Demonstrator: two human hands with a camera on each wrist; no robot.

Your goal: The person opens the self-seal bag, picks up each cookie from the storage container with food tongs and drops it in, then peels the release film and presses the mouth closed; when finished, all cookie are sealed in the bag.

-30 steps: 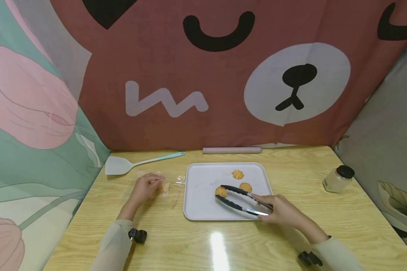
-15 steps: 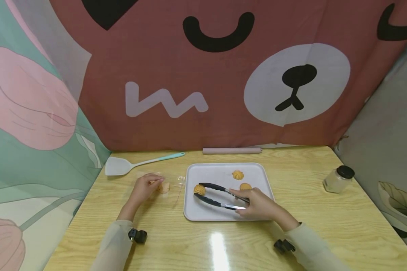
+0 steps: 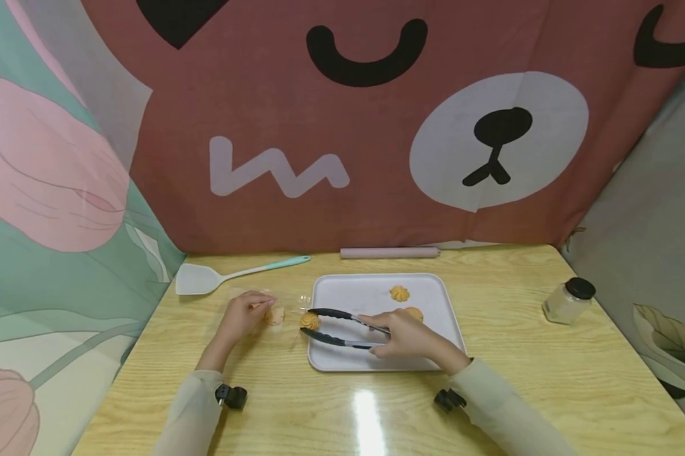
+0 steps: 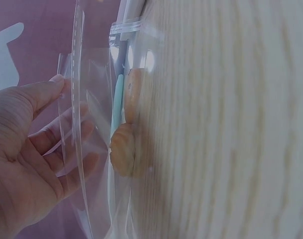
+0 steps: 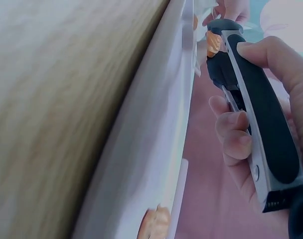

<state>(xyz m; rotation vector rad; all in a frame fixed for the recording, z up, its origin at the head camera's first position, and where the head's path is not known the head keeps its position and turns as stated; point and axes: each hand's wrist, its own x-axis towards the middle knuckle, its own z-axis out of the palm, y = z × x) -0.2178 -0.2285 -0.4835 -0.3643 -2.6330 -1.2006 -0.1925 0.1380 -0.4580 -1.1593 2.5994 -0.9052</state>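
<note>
My left hand (image 3: 243, 323) pinches the upper film of a clear plastic bag (image 4: 99, 74), lifting it away from the table. Cookies (image 4: 123, 149) lie inside the bag, partly screened by the film. My right hand (image 3: 407, 339) grips black-and-silver tongs (image 3: 342, 342), whose tips hold a swirled round cookie (image 3: 310, 322) at the tray's left edge, beside the bag. In the right wrist view the tongs (image 5: 263, 114) appear close up, with the held cookie (image 5: 213, 44) between their tips. On the white tray (image 3: 348, 290) sit a star-shaped cookie (image 3: 400, 293) and a round one (image 3: 415, 313), the latter partly behind the right hand.
A white spatula (image 3: 199, 279) with a teal handle lies at the back left. Along the back edge rests a pale pink rod (image 3: 390, 253). A glass jar (image 3: 567, 303) with a black lid stands at the right. Printed cloth hangs behind the wooden table (image 3: 285, 405).
The right hand has moved left with the tongs, carrying the swirled cookie across the tray to its left edge. My left hand has stayed in place at the bag.
</note>
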